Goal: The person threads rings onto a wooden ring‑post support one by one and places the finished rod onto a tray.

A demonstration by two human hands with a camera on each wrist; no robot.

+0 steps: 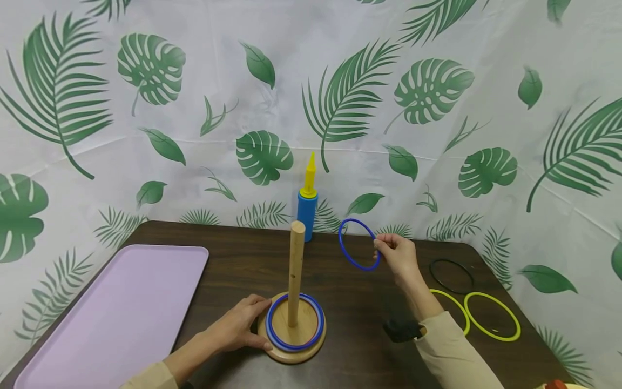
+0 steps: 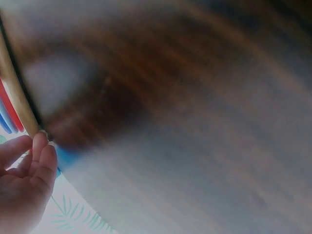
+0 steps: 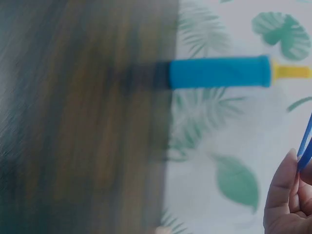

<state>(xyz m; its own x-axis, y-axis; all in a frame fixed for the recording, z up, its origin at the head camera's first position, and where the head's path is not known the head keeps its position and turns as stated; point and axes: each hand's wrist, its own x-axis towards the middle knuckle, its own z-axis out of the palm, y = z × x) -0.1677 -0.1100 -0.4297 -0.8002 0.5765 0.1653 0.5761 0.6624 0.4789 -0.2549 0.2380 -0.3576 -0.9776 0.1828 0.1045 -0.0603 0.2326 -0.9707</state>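
Observation:
A wooden peg stand with an upright post [image 1: 295, 275] and a round base [image 1: 291, 356] stands on the dark table. My left hand [image 1: 240, 324] grips the left edge of the base, with the thumb near the front and the fingers behind. Around the foot of the post lie blue rings [image 1: 318, 332]; the left wrist view also shows a red ring [image 2: 10, 105] on the base. To the right of the post, my right hand [image 1: 398, 253] pinches a dark blue ring [image 1: 346, 253] by its right side, tilted in the air above the table.
A lilac tray [image 1: 121, 308] lies at the left. At the back, a blue and yellow hand pump [image 1: 307, 210] stands upright behind the post. On the right lie two yellow rings [image 1: 517, 327] and a black ring [image 1: 439, 282]. A leaf-patterned cloth hangs behind the table.

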